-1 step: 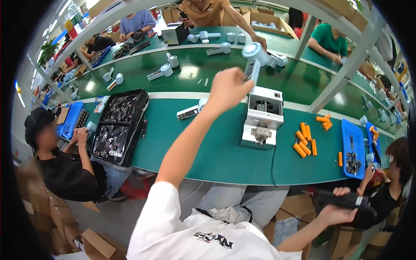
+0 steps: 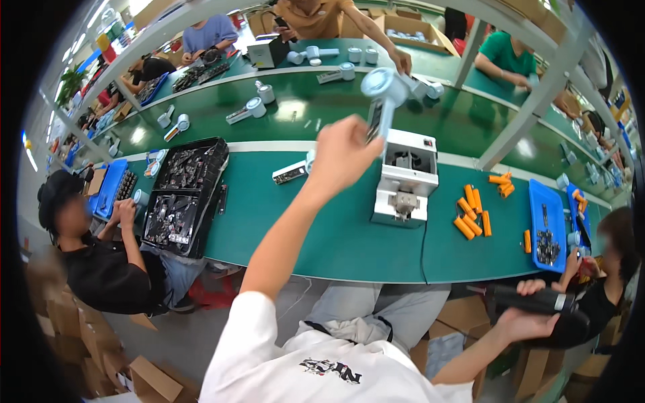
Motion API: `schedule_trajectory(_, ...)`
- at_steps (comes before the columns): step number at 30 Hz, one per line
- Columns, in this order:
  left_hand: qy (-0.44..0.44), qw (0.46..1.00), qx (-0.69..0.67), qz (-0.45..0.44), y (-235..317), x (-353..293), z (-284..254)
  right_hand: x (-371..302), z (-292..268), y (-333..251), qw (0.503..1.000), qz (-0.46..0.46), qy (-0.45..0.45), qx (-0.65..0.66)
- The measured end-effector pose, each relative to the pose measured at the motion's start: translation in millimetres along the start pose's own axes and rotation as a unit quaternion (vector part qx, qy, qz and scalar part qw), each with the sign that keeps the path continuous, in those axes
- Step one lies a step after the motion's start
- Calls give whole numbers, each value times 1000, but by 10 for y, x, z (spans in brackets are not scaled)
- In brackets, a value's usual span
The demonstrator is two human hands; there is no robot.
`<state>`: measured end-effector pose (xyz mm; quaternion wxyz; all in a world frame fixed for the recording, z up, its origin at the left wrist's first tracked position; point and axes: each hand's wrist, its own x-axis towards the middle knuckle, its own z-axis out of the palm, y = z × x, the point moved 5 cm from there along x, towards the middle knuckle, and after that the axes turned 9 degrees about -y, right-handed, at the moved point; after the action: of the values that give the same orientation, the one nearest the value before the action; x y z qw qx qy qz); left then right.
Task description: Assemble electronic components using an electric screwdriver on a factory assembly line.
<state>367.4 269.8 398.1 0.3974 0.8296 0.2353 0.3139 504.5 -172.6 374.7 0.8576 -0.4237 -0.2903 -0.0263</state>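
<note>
My left hand (image 2: 346,151) reaches over the far edge of the green bench, fingers closed round the handle of a light-blue handheld fan (image 2: 384,91). Its round head points up and away, and dark parts show in the open handle. Just right of that hand stands a white box-shaped machine (image 2: 406,178) with a metal fitting in front. Low on the right, past the bench's near edge, my right hand (image 2: 527,319) grips a black electric screwdriver (image 2: 531,302), held sideways. Another light-blue fan (image 2: 292,172) with an open handle lies on the bench beside my left forearm.
Several orange battery cells (image 2: 474,211) lie right of the machine, near a blue tray (image 2: 537,201) of small dark parts. A black bin (image 2: 218,168) of circuit parts stands left. Beyond runs a green conveyor (image 2: 215,91) carrying more fans. A white post (image 2: 531,114) slants nearby. Co-workers sit around.
My left hand and the fan in it have come slightly left and nearer to me. The right hand with the screwdriver has shifted slightly right.
</note>
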Motion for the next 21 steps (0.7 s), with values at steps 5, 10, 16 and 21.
schedule_trajectory(5,-11,996,10,-92,-101,-1600,74,337,853,386,981,13,-155,119)
schedule_trajectory(10,-33,984,-11,-175,-421,-2183,492,433,1640,923,973,50,-169,151)
schedule_trajectory(16,-7,990,62,-127,-419,-2200,490,501,1983,1489,975,84,-203,26)
schedule_trajectory(21,-21,983,99,-155,-638,-2346,468,515,2112,1748,973,76,-217,-27)
